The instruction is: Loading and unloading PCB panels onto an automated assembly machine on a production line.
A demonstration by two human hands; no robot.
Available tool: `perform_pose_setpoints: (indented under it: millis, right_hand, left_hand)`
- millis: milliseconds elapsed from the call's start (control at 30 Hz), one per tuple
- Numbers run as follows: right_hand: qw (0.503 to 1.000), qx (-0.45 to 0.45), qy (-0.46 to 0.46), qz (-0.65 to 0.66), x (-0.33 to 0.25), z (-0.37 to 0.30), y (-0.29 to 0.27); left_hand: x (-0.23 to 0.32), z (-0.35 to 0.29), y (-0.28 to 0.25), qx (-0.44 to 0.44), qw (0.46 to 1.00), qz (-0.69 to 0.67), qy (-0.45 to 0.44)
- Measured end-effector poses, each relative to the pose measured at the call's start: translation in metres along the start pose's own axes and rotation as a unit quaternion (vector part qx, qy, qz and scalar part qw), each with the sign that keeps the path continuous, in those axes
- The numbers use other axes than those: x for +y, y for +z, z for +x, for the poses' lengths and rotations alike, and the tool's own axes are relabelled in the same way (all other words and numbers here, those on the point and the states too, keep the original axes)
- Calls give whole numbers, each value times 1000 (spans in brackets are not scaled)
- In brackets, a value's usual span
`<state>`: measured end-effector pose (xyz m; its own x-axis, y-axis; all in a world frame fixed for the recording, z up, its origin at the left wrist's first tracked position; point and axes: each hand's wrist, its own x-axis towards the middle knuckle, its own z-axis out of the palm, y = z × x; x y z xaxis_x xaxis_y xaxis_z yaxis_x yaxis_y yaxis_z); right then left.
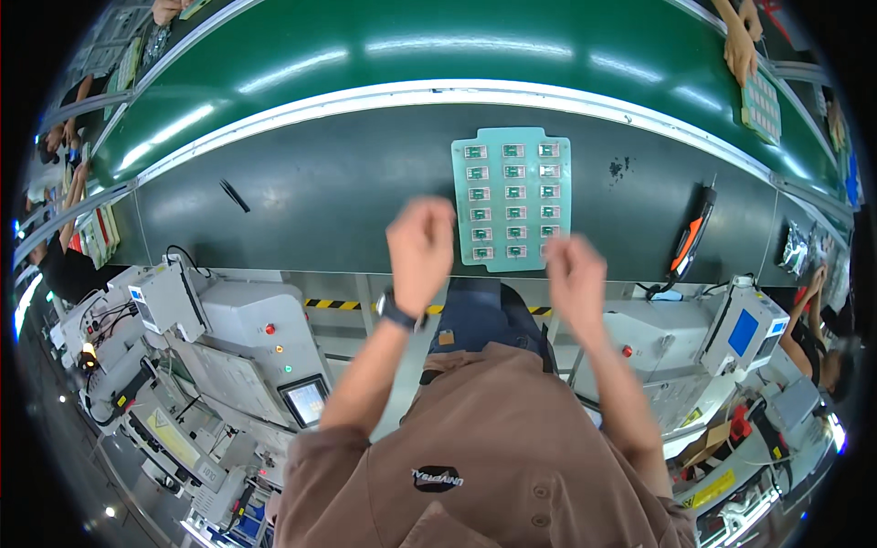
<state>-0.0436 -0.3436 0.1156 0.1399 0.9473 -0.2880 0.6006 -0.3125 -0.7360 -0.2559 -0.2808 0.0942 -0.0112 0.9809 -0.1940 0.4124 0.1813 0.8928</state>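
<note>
A light green tray (498, 203) lies on the dark workbench, holding rows of small green circuit boards in pale frames. Beside its left edge, my left hand (422, 245) is raised with the fingers curled together. My right hand (575, 274) hovers at the tray's lower right corner, covering a little of it. Its fingers are bent inward and blurred by motion. Anything pinched in either hand is too small or too hidden to make out.
Black tweezers (235, 195) lie at the left of the bench (320, 192). Small dark bits (620, 169) are scattered right of the tray, then an orange-black electric screwdriver (694, 233). Beyond a white rail runs a green conveyor belt (438, 64). Machines flank me; co-workers' hands (740, 55) hold another tray.
</note>
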Motion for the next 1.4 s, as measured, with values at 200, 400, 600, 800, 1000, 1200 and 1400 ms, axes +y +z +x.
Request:
perform_pose_setpoints:
  millis: [200, 400, 600, 800, 1000, 1200, 1400]
  right_hand:
    - [957, -49, -231, -166, -15, 172, 7]
    - [914, -307, -103, -243, -24, 216, 19]
    - [929, -301, -119, -182, 24, 188, -20]
    - [989, -142, -22, -21, 94, 95, -4]
    - [969, 58, 80, 225, 88, -65, -48]
    - [882, 236, 263, 313, 73, -229, -91]
    - [691, 498, 341, 397, 111, -354, -108]
  left_hand:
    - [-24, -103, 72, -182, 738, -472, -446]
    - [-41, -101, 118, 34, 691, -596, -408]
    - [-48, -105, 87, 57, 810, -475, -339]
    - [-76, -95, 45, 28, 928, -290, -232]
    - [3, -59, -1, -222, 968, -80, -79]
    - [148, -69, 74, -428, 896, 89, 75]
    - [190, -148, 223, -611, 768, 50, 187]
